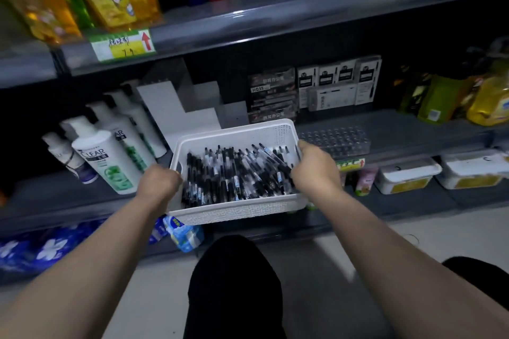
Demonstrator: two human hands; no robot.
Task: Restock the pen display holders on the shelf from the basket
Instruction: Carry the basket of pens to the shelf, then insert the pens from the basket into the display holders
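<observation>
Gripping basket [242,212] before grey shelf [407,129]

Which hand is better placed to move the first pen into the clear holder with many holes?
Probably the right hand. It grips the white plastic basket at its right rim, just beside the clear perforated pen holder on the shelf. The left hand holds the opposite rim, with the basket between.
</observation>
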